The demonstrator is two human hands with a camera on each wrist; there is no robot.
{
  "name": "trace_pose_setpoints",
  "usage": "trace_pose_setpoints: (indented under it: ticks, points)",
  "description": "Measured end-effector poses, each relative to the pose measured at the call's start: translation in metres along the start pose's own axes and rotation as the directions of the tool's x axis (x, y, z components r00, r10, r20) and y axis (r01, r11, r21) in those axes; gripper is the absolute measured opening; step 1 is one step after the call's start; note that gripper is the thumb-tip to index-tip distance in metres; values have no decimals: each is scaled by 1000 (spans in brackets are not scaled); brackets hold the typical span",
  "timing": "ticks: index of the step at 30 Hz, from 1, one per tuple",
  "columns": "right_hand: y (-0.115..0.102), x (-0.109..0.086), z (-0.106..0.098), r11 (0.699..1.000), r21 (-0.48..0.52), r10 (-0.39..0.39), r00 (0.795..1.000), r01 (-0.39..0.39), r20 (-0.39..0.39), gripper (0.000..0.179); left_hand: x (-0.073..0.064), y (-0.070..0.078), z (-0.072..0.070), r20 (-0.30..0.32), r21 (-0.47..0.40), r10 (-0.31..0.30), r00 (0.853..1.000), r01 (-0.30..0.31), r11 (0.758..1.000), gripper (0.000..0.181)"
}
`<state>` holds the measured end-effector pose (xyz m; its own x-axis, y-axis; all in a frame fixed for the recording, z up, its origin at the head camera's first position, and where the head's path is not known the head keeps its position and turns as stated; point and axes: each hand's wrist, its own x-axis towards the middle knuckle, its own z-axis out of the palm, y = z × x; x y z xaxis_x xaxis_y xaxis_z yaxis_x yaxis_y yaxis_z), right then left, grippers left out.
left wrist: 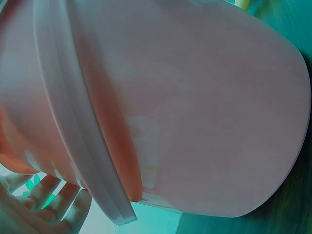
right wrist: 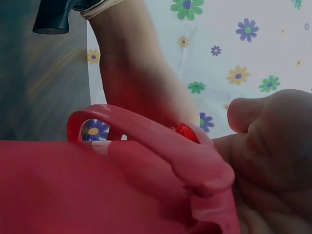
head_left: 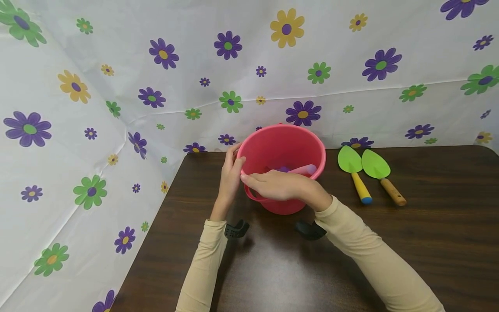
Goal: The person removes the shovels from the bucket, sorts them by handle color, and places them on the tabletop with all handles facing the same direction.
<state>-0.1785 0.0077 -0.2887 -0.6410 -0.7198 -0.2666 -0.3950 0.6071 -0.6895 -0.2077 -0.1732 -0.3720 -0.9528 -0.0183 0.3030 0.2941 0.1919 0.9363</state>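
A pink bucket [head_left: 281, 207] stands on the dark table, its mouth tilted toward me in the head view. At its left rim my left hand [head_left: 231, 173] holds on, thumb at the edge and fingers outside; the left wrist view shows those fingers [left wrist: 78, 207] by the wall. Across the near rim lies my right hand [head_left: 278, 185], fairly straight, its fingertips close to the left hand. The right wrist view shows its palm [right wrist: 273, 156] beside the bucket's handle [right wrist: 131, 124]. Inside the bucket are a pink-lilac stick [head_left: 306, 170] and something purple [head_left: 283, 169], partly hidden.
Two toy trowels with green blades lie right of the bucket, one with a yellow handle [head_left: 360, 186], the other with a wooden handle [head_left: 393, 192]. A white flowered cloth [head_left: 218, 78] hangs behind and left of the table [head_left: 265, 268]. Both wrists carry black devices.
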Motion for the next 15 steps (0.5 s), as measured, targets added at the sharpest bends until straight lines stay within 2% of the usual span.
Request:
trace_pose_setpoints:
  ticks: [6,9,12,15]
  points:
    - [3,0,-1,999,39,39,993,-35,-113,56,-1,0,1,1,-6,1,1000,-1,1000,50]
    - [5,0,0,999,15,44,984,-42,-174,53,-1,-1,1,4,-7,5,1000,-5,1000,51]
    - [6,0,0,999,-22,38,969,-45,-246,47,-1,-2,1,6,-7,10,1000,-10,1000,50]
    - [6,-3,-2,996,-37,60,941,-77,-332,37,-1,-2,0,10,-10,16,1000,-16,1000,50]
